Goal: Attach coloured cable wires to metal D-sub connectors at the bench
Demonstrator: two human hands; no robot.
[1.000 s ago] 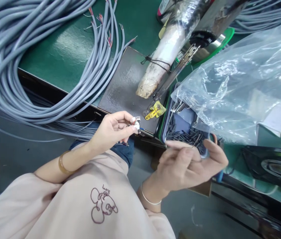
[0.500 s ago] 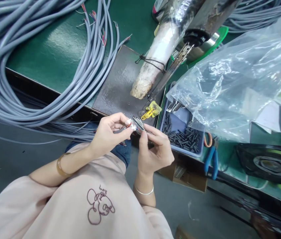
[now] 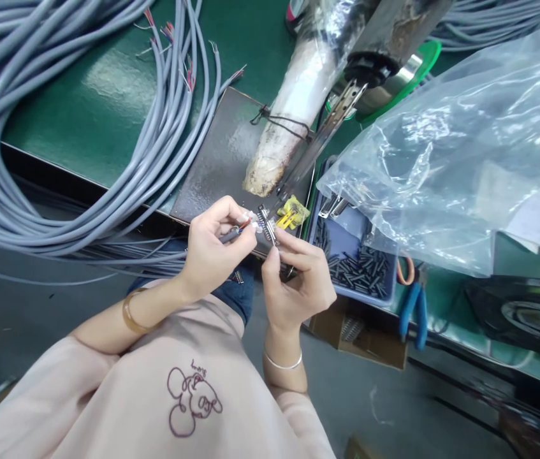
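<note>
Left hand (image 3: 215,252): closed in a tight pinch, thumb and forefinger gripping a thin grey cable end (image 3: 229,236) whose short coloured wires poke out towards the other hand.
Right hand (image 3: 298,280): fingers narrowed to a pinch, thumb and forefinger tips clamped on the lower part of a small silver pin connector (image 3: 266,224); the other fingers are curled in.
Where the connector is: held up in the air between the two hands, just over the near edge of the counter (image 3: 107,95), upright and a little tilted. Its pins sit right against the cable's wire tips, though I cannot tell if they touch.
Just behind the hands: a dark, worn metal plate (image 3: 229,159) lies on the green counter, with a small yellow plastic clip (image 3: 291,215) at its near right corner, just beside the connector.
On the plate: a thick white wrapped cylinder (image 3: 289,121) leans down from the upper right, its stained tip resting on the plate.
Right of the hands: a shallow blue tray (image 3: 346,224) holding a heap of short black sleeves (image 3: 360,271), partly under a big crumpled clear plastic bag (image 3: 461,146).
Further right: blue-handled pliers (image 3: 413,309) lie at the counter's edge.
Left side: long loops of grey cable (image 3: 59,127) cover the counter and hang over its front.
Wrists: an amber bangle (image 3: 131,312) on the left, a thin silver bangle (image 3: 282,364) on the right.
</note>
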